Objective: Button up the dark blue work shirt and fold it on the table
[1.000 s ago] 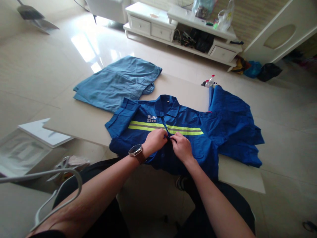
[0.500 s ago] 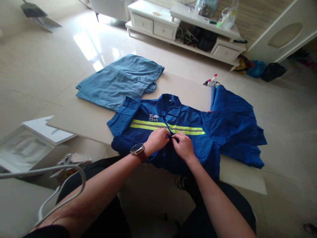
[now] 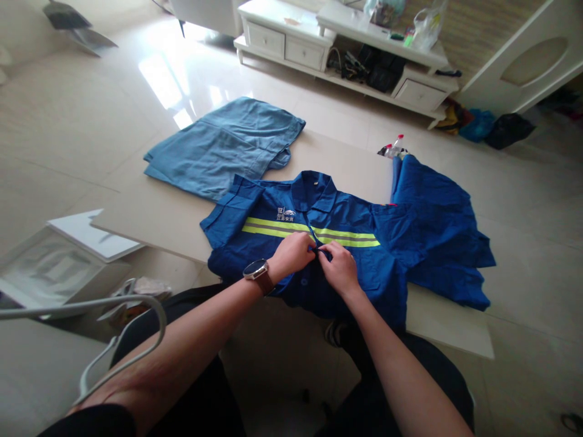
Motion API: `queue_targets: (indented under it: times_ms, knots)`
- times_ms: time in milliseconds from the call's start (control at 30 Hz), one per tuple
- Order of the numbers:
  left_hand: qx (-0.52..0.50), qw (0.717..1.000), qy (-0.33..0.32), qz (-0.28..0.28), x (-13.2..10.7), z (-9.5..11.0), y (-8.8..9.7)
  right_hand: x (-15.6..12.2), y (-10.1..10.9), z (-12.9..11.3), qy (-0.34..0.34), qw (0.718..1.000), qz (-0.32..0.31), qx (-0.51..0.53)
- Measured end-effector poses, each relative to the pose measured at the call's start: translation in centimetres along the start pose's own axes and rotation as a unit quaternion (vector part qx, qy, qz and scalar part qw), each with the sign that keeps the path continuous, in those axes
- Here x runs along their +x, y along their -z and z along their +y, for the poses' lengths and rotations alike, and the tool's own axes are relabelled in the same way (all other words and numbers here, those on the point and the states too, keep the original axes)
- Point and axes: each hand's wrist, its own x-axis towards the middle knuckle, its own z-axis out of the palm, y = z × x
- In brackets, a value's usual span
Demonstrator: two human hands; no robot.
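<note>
Fingers (image 3: 306,239) of the left hand (image 3: 290,252) and those of the right hand (image 3: 337,267) are pinched closed on the front edge of a blue short-sleeved work shirt (image 3: 282,261), the two sets of fingertips almost meeting at the placket. Nearest the viewer are the person's dark trousers (image 3: 449,379), one leg to either side below the forearms. A wristwatch (image 3: 255,270) with a round dial and a brown strap circles the left wrist. The shirt lies spread on a pale tabletop (image 3: 346,159), its collar (image 3: 314,193) pointing away from the person; a button (image 3: 304,281) shows just below the hands, and a yellow-green and grey reflective band (image 3: 266,227) crosses the chest just beyond them. At the right, a second blue garment (image 3: 441,224) touches the shirt's sleeve — the two overlap there. At the far left of the tabletop rests a light-blue garment (image 3: 223,142), near the shirt's other sleeve. Beyond the table's far right stand clear bottles with red caps (image 3: 399,143). Farther back — across the tiled floor (image 3: 73,158) — is a low white TV cabinet (image 3: 304,54) with drawers, a plastic bag (image 3: 428,30) on top.
</note>
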Motion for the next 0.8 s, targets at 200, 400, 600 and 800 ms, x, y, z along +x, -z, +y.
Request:
queue_targets:
  times_ms: [200, 400, 600, 800]
  knots:
    - [-0.02, 1.0, -0.007, -0.02, -0.3, 0.4, 0.0, 0.1, 0.3, -0.1, -0.026, 0.998, 0.024, -0.048]
    - [-0.038, 0.998, -0.004, -0.047, -1.4, 1.3, 0.0, 0.8, 0.5, 0.9, -0.043, 0.998, 0.042, -0.027]
    - [-0.038, 0.998, -0.007, -0.05, -1.3, 0.6, 0.2, 0.8, 0.5, 0.9, -0.024, 0.999, 0.038, -0.003]
    - [-0.054, 0.997, 0.025, -0.038, -0.8, -0.1, 1.2, 0.8, 1.2, 0.3, 0.0, 0.997, 0.053, 0.051]
